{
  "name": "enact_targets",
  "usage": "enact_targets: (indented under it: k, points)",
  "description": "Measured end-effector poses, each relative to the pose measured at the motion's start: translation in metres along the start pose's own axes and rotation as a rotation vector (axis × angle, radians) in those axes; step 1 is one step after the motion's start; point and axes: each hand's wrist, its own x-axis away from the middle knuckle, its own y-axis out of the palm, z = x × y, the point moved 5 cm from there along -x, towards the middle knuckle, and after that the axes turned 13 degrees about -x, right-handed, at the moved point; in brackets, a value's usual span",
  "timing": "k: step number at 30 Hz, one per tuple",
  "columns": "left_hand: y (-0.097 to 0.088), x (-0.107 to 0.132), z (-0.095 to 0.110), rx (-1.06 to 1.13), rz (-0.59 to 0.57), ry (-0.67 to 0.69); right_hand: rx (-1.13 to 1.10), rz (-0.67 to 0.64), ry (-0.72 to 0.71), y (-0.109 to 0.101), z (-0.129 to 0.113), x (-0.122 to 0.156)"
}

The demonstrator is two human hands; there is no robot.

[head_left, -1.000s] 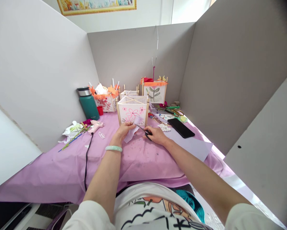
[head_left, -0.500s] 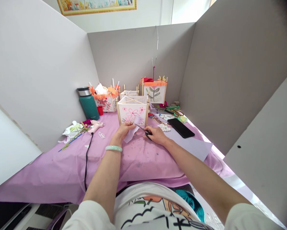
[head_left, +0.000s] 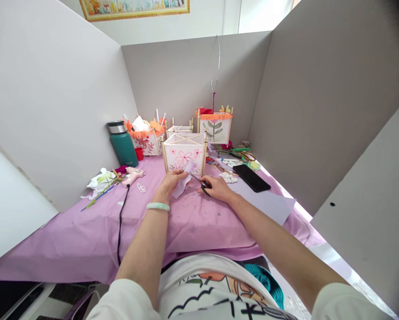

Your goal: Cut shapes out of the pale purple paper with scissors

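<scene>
Pinched in my left hand [head_left: 173,181] is a piece of pale purple paper [head_left: 181,187], held up off the cloth in front of the lantern. My right hand [head_left: 217,188] is closed around the black handles of a pair of scissors [head_left: 206,185]. The blades point left and meet the paper beside my left fingertips; whether they are parted is too small to tell. Just behind both hands stands a square lantern [head_left: 185,153] with wooden stick corners and pink flowers drawn on its white side. Small scraps lie on the pink cloth [head_left: 199,222] below.
A green bottle [head_left: 123,144], a red cup [head_left: 139,154] and a pink glue gun [head_left: 133,176] with a black cord are on the left. More decorated lanterns [head_left: 214,129] stand behind. On the right lie a black phone [head_left: 252,178] and a purple sheet [head_left: 269,203]. Grey panels enclose three sides.
The paper in my left hand has shifted and turned slightly against the scissor blades. Both hands stay in nearly the same place, and everything else is unmoved.
</scene>
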Motion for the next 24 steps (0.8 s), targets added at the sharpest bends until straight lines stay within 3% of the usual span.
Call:
enact_targets:
  k: [8, 24]
  points:
    - [-0.0019, 0.0, 0.0015, -0.01, 0.042, 0.016, 0.01, -0.002, -0.002, 0.0006, 0.0, -0.0002]
    - [-0.0006, -0.0008, 0.0007, -0.015, -0.001, 0.006, 0.013, -0.015, -0.003, 0.0011, 0.0015, -0.0008]
